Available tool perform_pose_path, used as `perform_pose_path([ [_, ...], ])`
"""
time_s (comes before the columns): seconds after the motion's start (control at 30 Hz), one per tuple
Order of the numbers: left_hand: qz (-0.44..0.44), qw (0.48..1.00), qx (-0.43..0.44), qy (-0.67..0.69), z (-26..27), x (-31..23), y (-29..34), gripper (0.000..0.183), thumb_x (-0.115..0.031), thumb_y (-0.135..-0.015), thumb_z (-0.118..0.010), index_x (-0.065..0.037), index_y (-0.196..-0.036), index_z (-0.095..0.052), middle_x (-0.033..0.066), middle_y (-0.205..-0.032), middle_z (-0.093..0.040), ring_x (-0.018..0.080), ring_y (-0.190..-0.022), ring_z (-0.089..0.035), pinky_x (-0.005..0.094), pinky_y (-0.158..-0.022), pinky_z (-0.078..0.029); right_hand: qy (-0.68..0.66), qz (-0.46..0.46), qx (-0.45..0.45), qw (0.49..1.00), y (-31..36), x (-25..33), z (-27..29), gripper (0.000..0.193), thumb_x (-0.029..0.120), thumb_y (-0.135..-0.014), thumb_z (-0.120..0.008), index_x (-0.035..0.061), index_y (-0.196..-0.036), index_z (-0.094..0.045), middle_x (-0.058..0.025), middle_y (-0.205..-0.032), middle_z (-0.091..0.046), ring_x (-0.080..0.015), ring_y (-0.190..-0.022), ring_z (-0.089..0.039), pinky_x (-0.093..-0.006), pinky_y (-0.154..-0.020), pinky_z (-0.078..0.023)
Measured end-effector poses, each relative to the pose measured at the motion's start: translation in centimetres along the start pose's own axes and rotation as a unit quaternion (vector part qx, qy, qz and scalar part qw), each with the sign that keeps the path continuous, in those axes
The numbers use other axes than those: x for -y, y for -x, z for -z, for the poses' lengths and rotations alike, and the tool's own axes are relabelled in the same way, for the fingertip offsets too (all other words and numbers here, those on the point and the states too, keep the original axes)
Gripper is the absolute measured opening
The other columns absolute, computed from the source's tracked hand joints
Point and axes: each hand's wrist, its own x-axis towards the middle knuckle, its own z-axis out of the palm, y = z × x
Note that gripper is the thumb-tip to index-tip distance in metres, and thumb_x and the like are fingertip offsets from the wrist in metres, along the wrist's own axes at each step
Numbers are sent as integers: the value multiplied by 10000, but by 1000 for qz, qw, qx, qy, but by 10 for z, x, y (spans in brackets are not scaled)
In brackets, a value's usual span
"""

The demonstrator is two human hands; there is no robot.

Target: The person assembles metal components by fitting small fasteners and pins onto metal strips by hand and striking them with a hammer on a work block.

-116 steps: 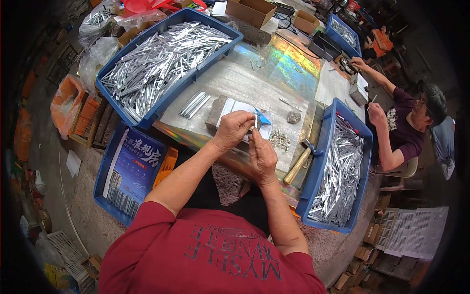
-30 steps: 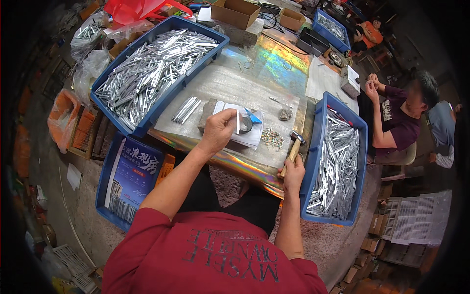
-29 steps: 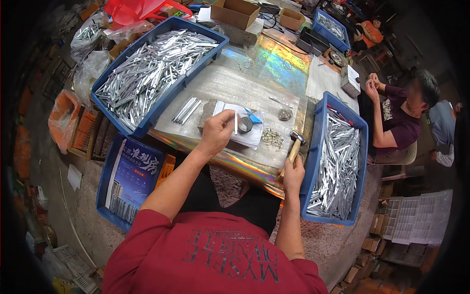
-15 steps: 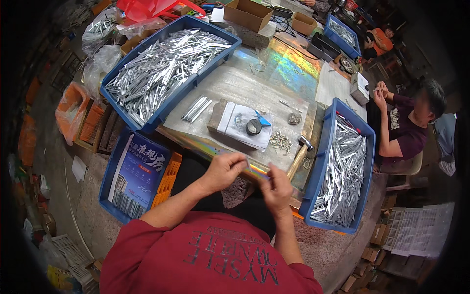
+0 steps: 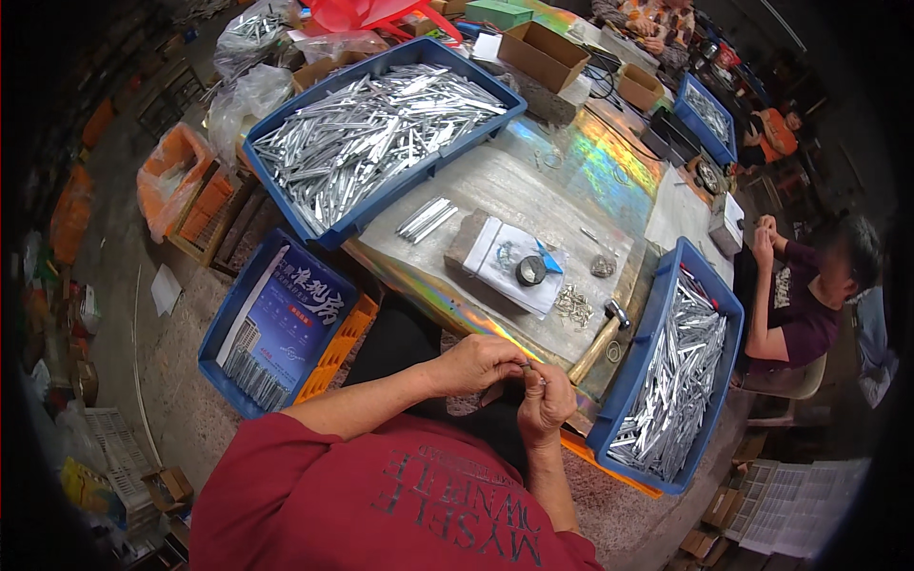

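Note:
Just off the table's front edge, my left hand (image 5: 479,364) and my right hand (image 5: 546,403) meet, fingertips pinched together. Something small shows between them, too small to name. Beyond them on the table (image 5: 466,309) lies a block (image 5: 468,238) covered with white paper (image 5: 522,297), bearing a small round dark container (image 5: 530,271) and a blue scrap (image 5: 547,255). Small brass-coloured pieces (image 5: 573,306) are heaped to its right. A hammer (image 5: 600,347) with a wooden handle rests near my right hand. Several silver metal strips (image 5: 428,220) lie side by side left of the block.
Blue bins full of silver strips flank the work area, one far left (image 5: 428,169), one right (image 5: 625,381). A lower-left blue bin (image 5: 221,376) holds a printed sheet. A person in a dark purple shirt (image 5: 809,319) sits at right. Cardboard boxes (image 5: 543,57) stand at the back.
My hands were apart and have come together, fingertips meeting. The whole view has shifted, so the table and bins appear farther right and mostly lower.

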Motion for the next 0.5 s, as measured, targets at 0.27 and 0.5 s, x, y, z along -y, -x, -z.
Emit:
perform_pose_path([
  [0.27,-71,997,-23,5,4,6,2,123,-102,-683,-617,-32,-724,-524,86,-660,-516,261,-645,-524,326,-570,-413,-210,-217,-60,952,10,2,-7,218,219,-828,-505,13,-765,-539,-4,-526,-461,-38,-412,-366,-161,-379,-277],
  [0.5,-129,990,-50,-37,10,8,4,121,-90,-678,-617,-34,-713,-516,80,-654,-512,259,-636,-519,327,-566,-414,-381,-346,-48,856,0,5,-9,237,241,-827,-506,6,-802,-536,-6,-544,-471,-29,-417,-357,-148,-376,-274],
])
